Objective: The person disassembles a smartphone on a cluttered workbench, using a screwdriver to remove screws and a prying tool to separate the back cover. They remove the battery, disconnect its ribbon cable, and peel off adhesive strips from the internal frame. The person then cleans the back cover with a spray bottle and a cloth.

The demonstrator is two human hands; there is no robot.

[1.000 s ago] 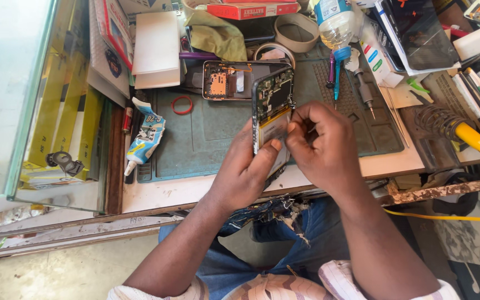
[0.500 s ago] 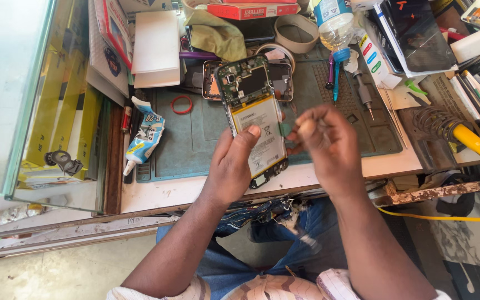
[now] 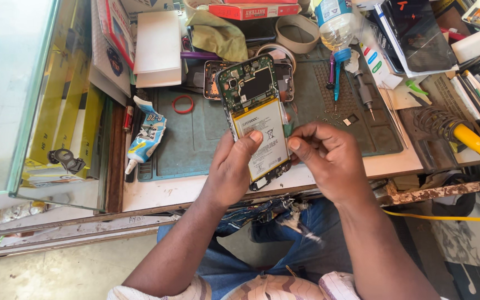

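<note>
My left hand (image 3: 233,169) holds an opened phone (image 3: 255,119) upright over the green work mat (image 3: 195,139), back cover off. Its green circuit board is at the top and its white battery below, with my left thumb pressed on the battery. My right hand (image 3: 329,161) sits at the phone's right edge, its thumb and fingers pinched together against the side of the battery; what they pinch is too small to see. A second opened phone frame (image 3: 213,78) lies on the mat behind the held one.
A glue tube (image 3: 146,136) and a red rubber ring (image 3: 183,104) lie on the mat's left. Screwdrivers (image 3: 363,94), a plastic bottle (image 3: 334,25), tape rolls (image 3: 298,33) and boxes crowd the back. A yellow-handled soldering iron (image 3: 473,141) lies right. A glass display case (image 3: 12,94) stands left.
The phone has turned from edge-on to showing its open back fully, and has been raised. My right hand moved off it and has come back to its right edge.
</note>
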